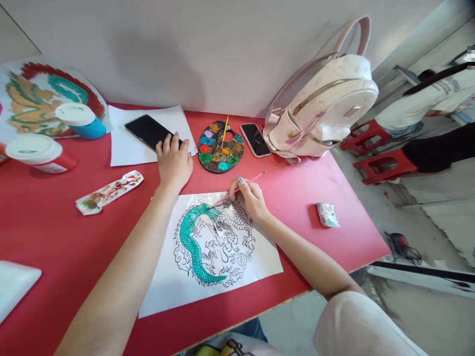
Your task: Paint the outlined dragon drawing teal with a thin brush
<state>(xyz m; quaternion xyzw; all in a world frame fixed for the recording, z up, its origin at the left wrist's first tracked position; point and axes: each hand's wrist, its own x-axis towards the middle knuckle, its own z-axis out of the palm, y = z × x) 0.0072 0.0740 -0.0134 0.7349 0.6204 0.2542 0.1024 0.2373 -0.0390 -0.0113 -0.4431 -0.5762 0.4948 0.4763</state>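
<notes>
My right hand (251, 197) grips a thin pink paintbrush (221, 200) between thumb and fingers. Its tip meets a dragon drawing (265, 259) on white paper, at the upper end of a body band painted teal. The rest of the dragon shows bare black lines. My left hand (174, 160) lies with fingers outstretched over the lower right corner of a black phone (146, 129). That phone rests on a blank white sheet (122, 148). Beyond the drawing sits a paint palette (205, 159) with several colours, a yellow-handled brush (225, 131) lying across it.
On the red table (122, 237) stand a red paint jar (40, 154) and a blue one (81, 121) by a painted picture (33, 99). A stained strip (111, 193), second phone (256, 140), small packet (327, 215) and pink backpack (326, 104) lie around. People sit on red stools (386, 165).
</notes>
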